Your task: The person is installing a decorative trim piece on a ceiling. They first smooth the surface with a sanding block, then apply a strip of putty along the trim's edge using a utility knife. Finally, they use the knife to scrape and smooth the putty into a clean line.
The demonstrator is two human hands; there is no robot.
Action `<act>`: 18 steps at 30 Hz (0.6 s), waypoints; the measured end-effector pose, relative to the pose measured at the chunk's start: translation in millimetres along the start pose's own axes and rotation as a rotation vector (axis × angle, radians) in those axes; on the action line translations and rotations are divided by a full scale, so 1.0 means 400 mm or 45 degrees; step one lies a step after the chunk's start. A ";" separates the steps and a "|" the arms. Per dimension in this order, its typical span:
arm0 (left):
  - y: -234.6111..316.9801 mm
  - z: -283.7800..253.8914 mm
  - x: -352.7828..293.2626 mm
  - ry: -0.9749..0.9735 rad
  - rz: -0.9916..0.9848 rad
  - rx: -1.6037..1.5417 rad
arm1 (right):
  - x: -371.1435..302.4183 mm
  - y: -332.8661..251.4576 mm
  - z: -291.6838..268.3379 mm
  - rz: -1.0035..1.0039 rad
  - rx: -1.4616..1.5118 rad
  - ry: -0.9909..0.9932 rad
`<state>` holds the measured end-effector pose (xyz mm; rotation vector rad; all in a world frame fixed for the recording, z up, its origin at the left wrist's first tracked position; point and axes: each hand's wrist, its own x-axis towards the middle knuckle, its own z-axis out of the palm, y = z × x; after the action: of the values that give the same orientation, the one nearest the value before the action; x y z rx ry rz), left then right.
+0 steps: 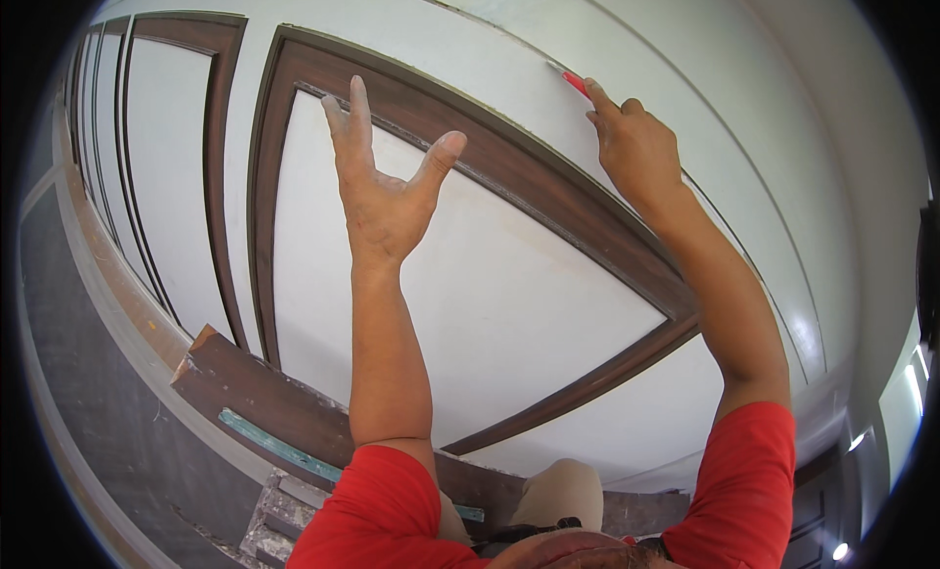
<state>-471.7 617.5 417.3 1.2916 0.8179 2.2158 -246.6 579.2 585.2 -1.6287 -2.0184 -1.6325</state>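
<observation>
Raised high on the right, my right hand grips a red-handled tool with a thin metal blade. Its exact kind is too small to tell. The tip points at the narrow line along the white wall, above the brown frame; whether it touches is unclear. My left hand is open, its whitish, dusty fingers spread and nothing in it. It is in front of the dark brown wooden frame around a white panel. I cannot tell whether its fingertips touch the frame.
Below me lies a brown plank with a teal strip on it. Beside it stands a paint-spattered step-like piece. Another brown-framed panel is at the left, above the grey floor. Lights glow at the far right.
</observation>
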 end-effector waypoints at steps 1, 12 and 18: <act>0.000 0.003 -0.003 -0.007 -0.010 -0.003 | -0.011 0.008 0.021 -0.036 -0.029 0.059; -0.002 0.029 -0.012 -0.058 -0.022 -0.002 | -0.021 0.002 0.002 0.059 0.292 0.209; -0.001 0.048 -0.024 -0.062 -0.027 -0.006 | -0.002 0.028 -0.009 0.116 0.410 0.024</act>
<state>-450.4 616.7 418.5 1.3232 0.8040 2.1599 -239.9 574.7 593.6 -1.5549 -2.0349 -1.2119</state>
